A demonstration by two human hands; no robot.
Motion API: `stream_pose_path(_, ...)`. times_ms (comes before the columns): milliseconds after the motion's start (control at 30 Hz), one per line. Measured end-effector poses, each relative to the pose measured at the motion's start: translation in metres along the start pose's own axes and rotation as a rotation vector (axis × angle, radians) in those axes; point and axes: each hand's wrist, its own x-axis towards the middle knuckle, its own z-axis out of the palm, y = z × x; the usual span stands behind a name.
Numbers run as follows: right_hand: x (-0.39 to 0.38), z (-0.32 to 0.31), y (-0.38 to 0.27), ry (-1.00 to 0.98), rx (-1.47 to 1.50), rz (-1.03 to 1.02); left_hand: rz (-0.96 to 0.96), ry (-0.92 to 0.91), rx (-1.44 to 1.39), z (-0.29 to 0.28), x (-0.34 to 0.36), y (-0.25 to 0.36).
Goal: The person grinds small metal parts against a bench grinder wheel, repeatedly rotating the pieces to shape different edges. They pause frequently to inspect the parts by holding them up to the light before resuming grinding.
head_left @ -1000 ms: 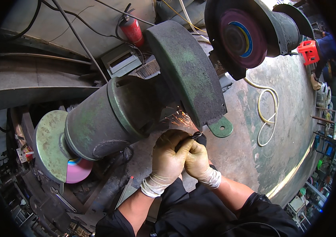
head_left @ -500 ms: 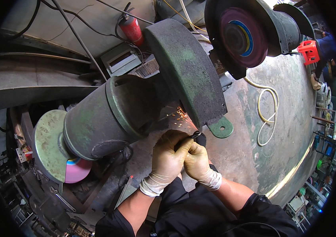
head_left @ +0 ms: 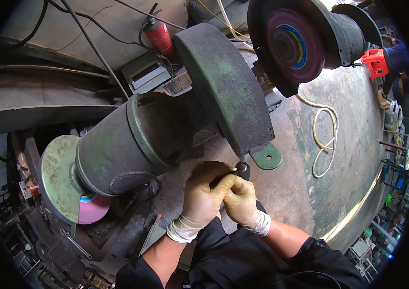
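Head view: left hand and right hand meet, both in thin, yellowed gloves, wrinkled at the cuffs. Fingertips pinch a small dark piece, mostly hidden, just below the curved guard; guard surface pitted, green-black. Beside guard's lower end: flat rounded lug, one hole. Further left: cylindrical housing, smooth pink wheel.

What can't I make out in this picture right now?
All in the head view:
- What the left hand and right hand pinch: gloved fingers cover most of it.
- Inside of the large green guard: its own casing hides it.
- Upper part of the lower-left pink wheel: behind a round green cover.
- Clutter along the right rim: too small and bent by the lens.
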Motion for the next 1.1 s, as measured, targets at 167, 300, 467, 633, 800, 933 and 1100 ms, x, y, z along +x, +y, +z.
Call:
stream_pose_path(167, -0.014, -0.002, -0.003, 0.093, -0.084, -0.066, -0.23, -0.026, -0.23, 0.002, -0.018, 0.016)
stream_pose_path(300, -0.021, -0.013, 0.0, 0.037, 0.033, 0.018, -0.035, -0.115, -0.17, -0.001, -0.02, 0.001)
stream_pose_path(467, -0.015, -0.017, -0.008, -0.039, -0.13, -0.035, -0.167, -0.106, -0.295, 0.0, -0.022, -0.009)
stream_pose_path(633, -0.007, -0.019, -0.007, -0.094, -0.272, -0.08, -0.053, -0.022, -0.173, 0.001, -0.013, 0.0)
stream_pose_path(800, 0.002, -0.019, 0.007, -0.084, -0.343, -0.209, -0.031, 0.018, -0.078, 0.001, -0.013, -0.005)
stream_pose_path(933, 0.006, -0.016, 0.01, -0.059, -0.313, -0.215, 0.024, 0.044, -0.016, 0.001, -0.006, -0.003)
stream_pose_path(1100, 0.008, -0.027, 0.07, -0.005, -0.134, -0.127, 0.043, 0.013, 0.017, 0.0, 0.001, 0.0)
